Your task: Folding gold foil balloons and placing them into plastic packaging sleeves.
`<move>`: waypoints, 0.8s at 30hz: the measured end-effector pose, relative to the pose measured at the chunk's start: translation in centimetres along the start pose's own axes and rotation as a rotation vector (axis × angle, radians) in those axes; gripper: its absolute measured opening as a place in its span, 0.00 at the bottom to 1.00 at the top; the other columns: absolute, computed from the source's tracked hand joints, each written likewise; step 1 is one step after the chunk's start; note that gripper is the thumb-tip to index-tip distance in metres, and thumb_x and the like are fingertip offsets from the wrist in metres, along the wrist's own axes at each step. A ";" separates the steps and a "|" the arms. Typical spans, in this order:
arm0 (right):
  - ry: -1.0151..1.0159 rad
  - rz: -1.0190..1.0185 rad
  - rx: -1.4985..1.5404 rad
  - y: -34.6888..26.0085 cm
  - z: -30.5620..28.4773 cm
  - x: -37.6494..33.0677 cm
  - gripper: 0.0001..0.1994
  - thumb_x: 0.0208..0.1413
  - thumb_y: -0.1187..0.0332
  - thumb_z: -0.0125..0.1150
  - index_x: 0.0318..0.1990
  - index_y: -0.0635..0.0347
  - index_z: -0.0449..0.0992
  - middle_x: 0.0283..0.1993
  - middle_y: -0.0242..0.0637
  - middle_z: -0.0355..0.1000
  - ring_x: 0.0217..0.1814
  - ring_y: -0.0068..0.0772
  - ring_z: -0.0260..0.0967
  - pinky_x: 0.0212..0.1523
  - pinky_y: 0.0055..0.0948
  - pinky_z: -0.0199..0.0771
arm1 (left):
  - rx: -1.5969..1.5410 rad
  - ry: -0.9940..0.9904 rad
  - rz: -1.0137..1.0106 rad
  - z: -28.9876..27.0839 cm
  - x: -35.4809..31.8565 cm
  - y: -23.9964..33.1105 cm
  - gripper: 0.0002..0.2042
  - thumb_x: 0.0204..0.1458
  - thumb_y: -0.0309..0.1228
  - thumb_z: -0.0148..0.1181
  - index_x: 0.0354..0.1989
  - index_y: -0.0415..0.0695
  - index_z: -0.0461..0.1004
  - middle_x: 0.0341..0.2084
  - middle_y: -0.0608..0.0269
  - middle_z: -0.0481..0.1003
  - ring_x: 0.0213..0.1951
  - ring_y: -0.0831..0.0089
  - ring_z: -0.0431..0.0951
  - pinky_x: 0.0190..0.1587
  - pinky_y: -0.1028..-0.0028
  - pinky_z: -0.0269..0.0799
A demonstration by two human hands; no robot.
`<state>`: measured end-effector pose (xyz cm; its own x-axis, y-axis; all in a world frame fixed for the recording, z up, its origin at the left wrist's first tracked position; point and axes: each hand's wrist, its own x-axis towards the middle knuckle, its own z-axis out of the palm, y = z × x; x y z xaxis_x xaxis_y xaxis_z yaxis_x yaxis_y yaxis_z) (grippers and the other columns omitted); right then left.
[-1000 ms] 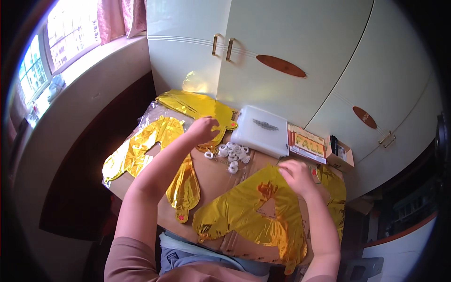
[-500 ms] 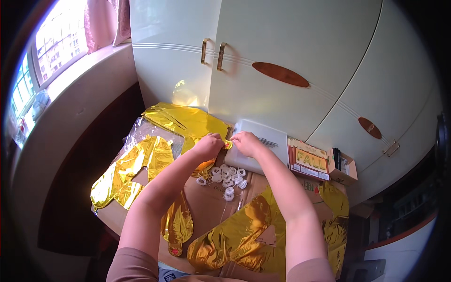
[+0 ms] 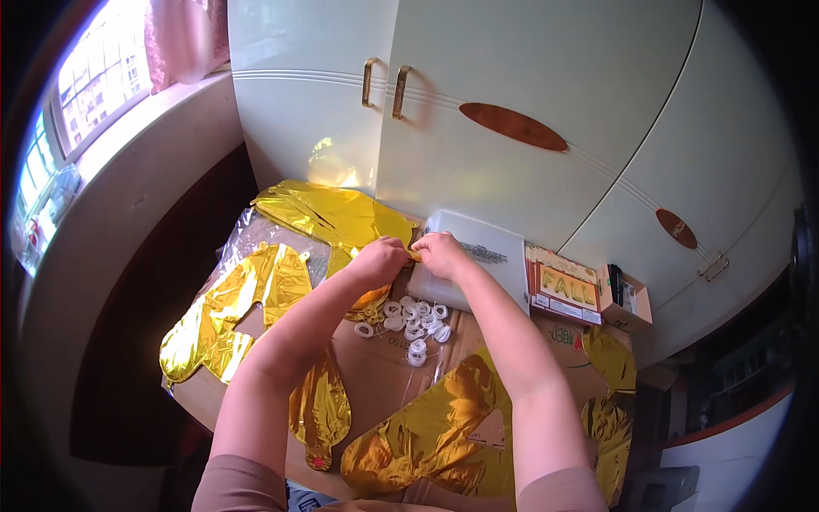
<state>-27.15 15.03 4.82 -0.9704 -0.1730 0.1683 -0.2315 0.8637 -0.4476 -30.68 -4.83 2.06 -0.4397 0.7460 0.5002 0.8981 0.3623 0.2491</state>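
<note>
At the far side of the cardboard-covered surface, both my hands meet at the corner of a flat gold foil balloon [image 3: 341,215]. My left hand [image 3: 382,260] has its fingers closed on the balloon's edge, and most of them are hidden behind its back. Close to its right, my right hand [image 3: 440,254] pinches the small neck of the same balloon between thumb and fingers. Below my hands lies a loose cluster of white ribbon rolls [image 3: 415,317].
More flat gold balloons lie at the left [image 3: 286,282] and in front [image 3: 409,448]. A translucent plastic case [image 3: 486,277] stands right of my hands, beside a printed box [image 3: 563,282] and an open small carton [image 3: 630,307]. A pale cabinet [image 3: 512,60] rises behind the cardboard [image 3: 375,375].
My right hand has moved slightly left and down, closing up to my left hand at the balloon's neck. The whole view has shifted slightly.
</note>
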 end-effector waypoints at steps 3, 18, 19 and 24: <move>0.060 -0.048 0.034 1.1 0.1 -0.4 0.12 0.55 0.70 0.57 0.44 0.60 0.84 0.44 0.46 0.80 0.47 0.48 0.78 0.52 0.38 0.78 | -0.320 0.118 -0.392 -0.4 0.7 1.3 0.07 0.46 0.28 0.69 0.33 0.43 0.85 0.31 0.57 0.79 0.36 0.58 0.80 0.41 0.65 0.76; 0.118 -0.066 -0.141 0.4 0.6 -1.6 0.08 0.51 0.65 0.67 0.38 0.50 0.87 0.42 0.33 0.80 0.49 0.43 0.71 0.56 0.36 0.72 | -0.335 0.239 -0.570 -3.4 0.6 2.6 0.08 0.55 0.25 0.59 0.43 0.41 0.75 0.23 0.56 0.78 0.27 0.63 0.79 0.32 0.66 0.74; 0.130 -0.058 -0.150 0.1 0.5 -1.4 0.08 0.51 0.64 0.67 0.38 0.50 0.86 0.41 0.34 0.80 0.48 0.44 0.73 0.55 0.37 0.73 | -0.306 0.243 -0.437 -3.1 0.3 2.3 0.09 0.54 0.24 0.57 0.43 0.41 0.75 0.26 0.54 0.78 0.29 0.58 0.80 0.34 0.64 0.75; 0.082 0.026 -0.127 -1.5 -0.1 -0.4 0.08 0.51 0.63 0.66 0.37 0.50 0.86 0.39 0.38 0.80 0.44 0.46 0.77 0.49 0.41 0.76 | -0.185 0.134 -0.095 -2.0 -0.7 0.6 0.13 0.52 0.23 0.56 0.46 0.44 0.78 0.37 0.52 0.78 0.38 0.50 0.80 0.41 0.59 0.77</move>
<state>-26.43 13.84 5.54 -0.9660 -0.1150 0.2314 -0.1910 0.9211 -0.3392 -29.84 -6.24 3.55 -0.5297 0.6284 0.5697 0.8421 0.3092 0.4419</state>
